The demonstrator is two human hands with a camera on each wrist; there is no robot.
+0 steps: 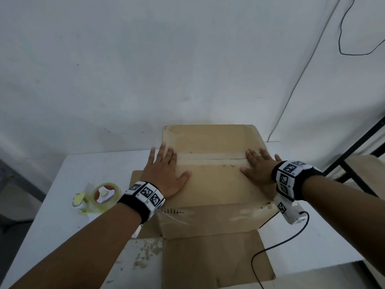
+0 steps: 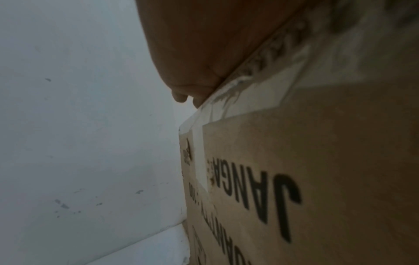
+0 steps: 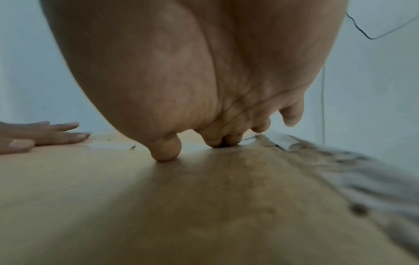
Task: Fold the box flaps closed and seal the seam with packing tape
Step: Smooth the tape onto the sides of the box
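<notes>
Nearest the head camera, a flattened sheet of brown cardboard lies on the white surface, partly beneath the brown corrugated cardboard box. The box stands upright near the far edge of the surface, against the white wall.

Both top flaps are folded down and meet along a central seam, which carries a pale strip of tape (whether old or fresh cannot be told).

The left hand lies palm-down on the left end of the box top, fingers straight and spread, the outer ones reaching past the box edge. The right hand lies flat at the right end, its fingers extended and touching the seam. Neither hand grips anything. This placement likely holds the flaps level and closed before taping, or presses the strip down.

Left of the box, a roll of clear packing tape rests on the surface, apart from both hands.
</notes>
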